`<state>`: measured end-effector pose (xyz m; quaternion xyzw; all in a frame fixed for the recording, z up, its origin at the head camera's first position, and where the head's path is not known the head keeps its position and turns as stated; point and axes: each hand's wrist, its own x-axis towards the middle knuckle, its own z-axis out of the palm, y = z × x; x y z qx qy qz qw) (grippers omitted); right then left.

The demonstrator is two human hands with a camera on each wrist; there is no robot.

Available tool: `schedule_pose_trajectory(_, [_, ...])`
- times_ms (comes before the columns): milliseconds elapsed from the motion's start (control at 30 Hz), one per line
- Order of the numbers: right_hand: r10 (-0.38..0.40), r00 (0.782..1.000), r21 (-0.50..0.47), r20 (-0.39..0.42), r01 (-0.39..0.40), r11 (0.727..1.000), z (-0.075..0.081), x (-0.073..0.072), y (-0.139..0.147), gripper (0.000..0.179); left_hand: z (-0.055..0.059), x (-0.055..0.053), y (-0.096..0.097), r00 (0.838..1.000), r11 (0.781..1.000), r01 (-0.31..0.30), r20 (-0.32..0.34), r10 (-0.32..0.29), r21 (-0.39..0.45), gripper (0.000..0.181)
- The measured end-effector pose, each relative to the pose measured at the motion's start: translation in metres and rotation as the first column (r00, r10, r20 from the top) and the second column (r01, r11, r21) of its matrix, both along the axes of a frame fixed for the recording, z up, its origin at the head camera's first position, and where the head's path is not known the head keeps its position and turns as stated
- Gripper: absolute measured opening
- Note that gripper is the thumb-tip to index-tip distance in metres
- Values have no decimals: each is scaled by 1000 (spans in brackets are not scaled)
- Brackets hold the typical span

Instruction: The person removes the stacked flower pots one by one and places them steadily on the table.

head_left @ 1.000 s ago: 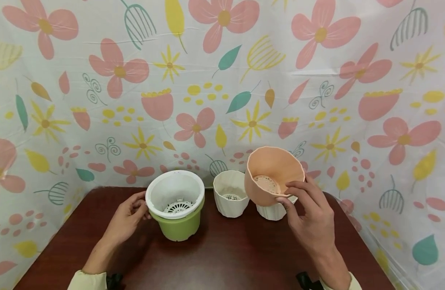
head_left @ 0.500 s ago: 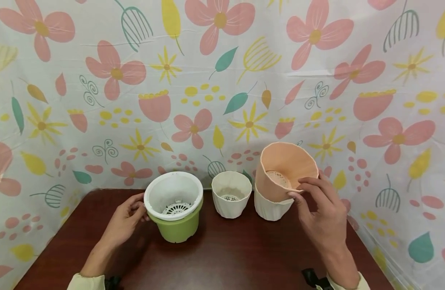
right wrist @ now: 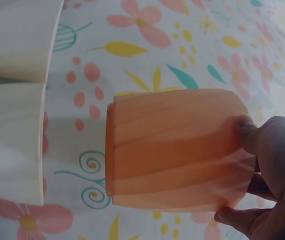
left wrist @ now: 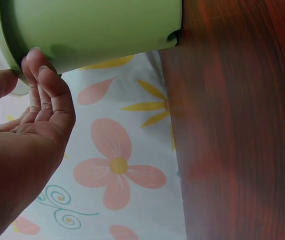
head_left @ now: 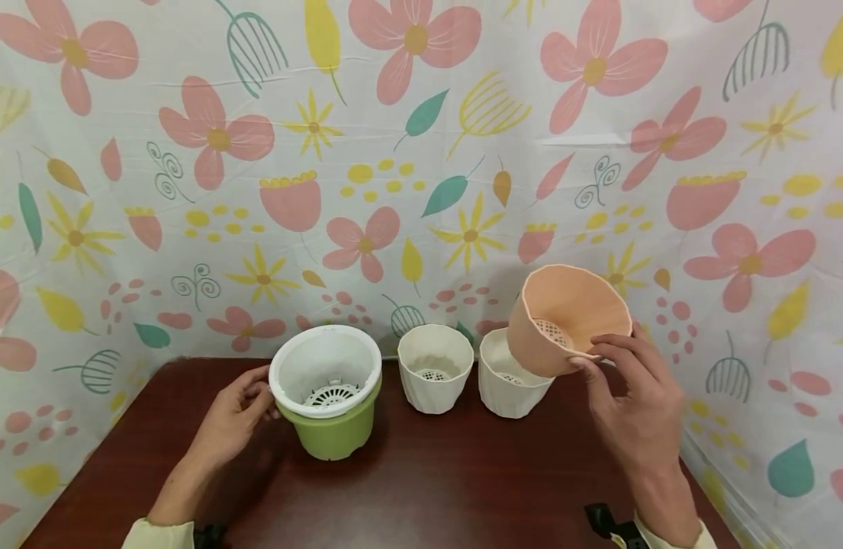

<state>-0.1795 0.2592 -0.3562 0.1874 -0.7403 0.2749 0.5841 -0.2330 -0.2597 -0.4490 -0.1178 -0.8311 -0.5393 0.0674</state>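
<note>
In the head view my right hand (head_left: pixel 637 396) pinches the rim of a peach flowerpot (head_left: pixel 568 305). This pot is held tilted in the air, its mouth towards me, partly in front of the right cream pot (head_left: pixel 512 389). The right wrist view shows the peach pot's ribbed side (right wrist: pixel 177 155) with thumb and fingers at its rim. On the left, my left hand (head_left: pixel 229 419) grips the rim edge of a green flowerpot (head_left: pixel 335 436), thumb and fingertips at its left side. A white slotted inner pot (head_left: pixel 325 354) sits inside the green one.
A second cream pot (head_left: pixel 435 381) stands between the green pot and the right cream pot. All of these stand on a dark red-brown table (head_left: pixel 407 496). A flower-printed cloth (head_left: pixel 421 175) rises behind the table and along both sides.
The right hand has carried the peach pot to the right, past the right cream pot, whose inside now shows more. The left hand stays at the green pot.
</note>
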Motion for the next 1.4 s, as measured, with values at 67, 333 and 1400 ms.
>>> schedule_pose_trajectory(67, [-6,1000,-7,-4,6,1000,0,0,2,50,0,1,-1,1000,1000,1,-3,-1,0,46])
schedule_pose_trajectory(333, [-54,999,-34,-2,54,998,1,0,14,47,-1,-1,-2,1000,1000,14,-3,-14,7,46])
schedule_pose_trajectory(1400, [-208,976,-16,58,209,978,-3,-2,62,24,2,3,1,1000,1000,6,-11,-6,-10,46])
